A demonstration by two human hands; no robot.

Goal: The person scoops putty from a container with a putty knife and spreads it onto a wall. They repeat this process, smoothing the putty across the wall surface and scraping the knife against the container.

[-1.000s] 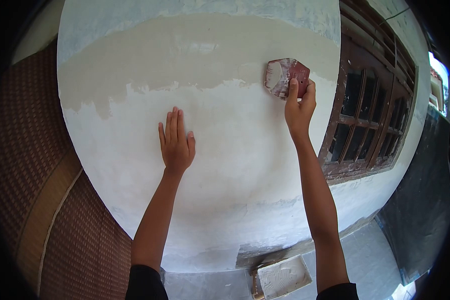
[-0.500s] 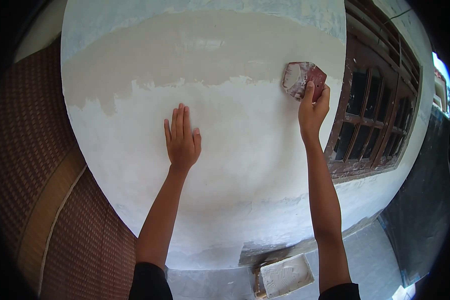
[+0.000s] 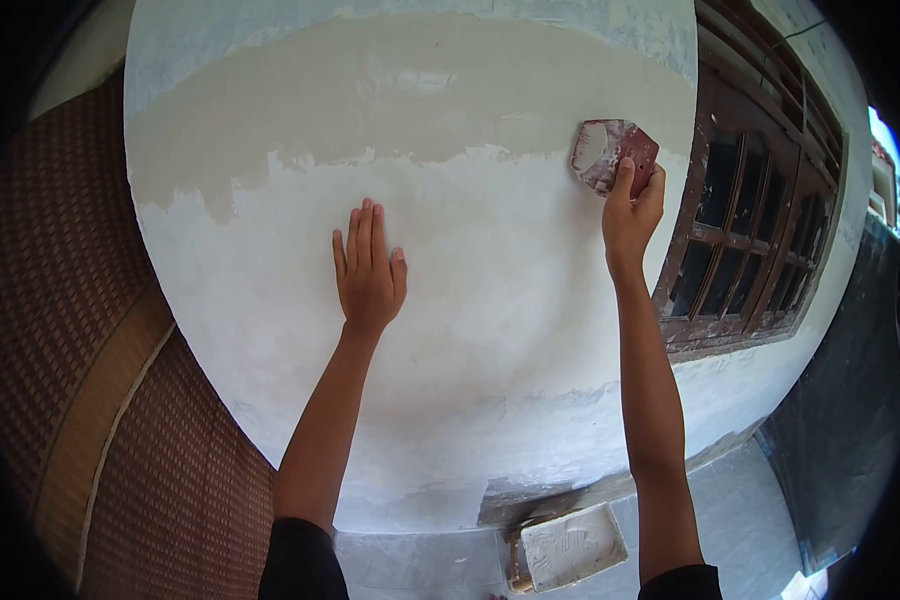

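Observation:
In front of me stands a wall [image 3: 490, 280] with a wet-looking beige band of filler across its upper part and dry white below. My left hand [image 3: 370, 270] lies flat on the white area, fingers pointing up, holding nothing. A dark red putty scraper [image 3: 638, 150] is gripped in my right hand [image 3: 633, 215], thumb on its near face. White filler smears the scraper's left half. It is at the right end of the beige band, close to the wall's surface.
On the right is a brown wooden window [image 3: 740, 230] with dark panes. Below, a tray [image 3: 574, 548] of white filler stands on the grey floor [image 3: 420, 565]. A woven brown panel [image 3: 180, 480] borders the left side, and a dark sheet [image 3: 830, 400] hangs at the right.
The view has shifted slightly. My right hand and the scraper appear a touch farther right, and my left hand stays flat on the wall.

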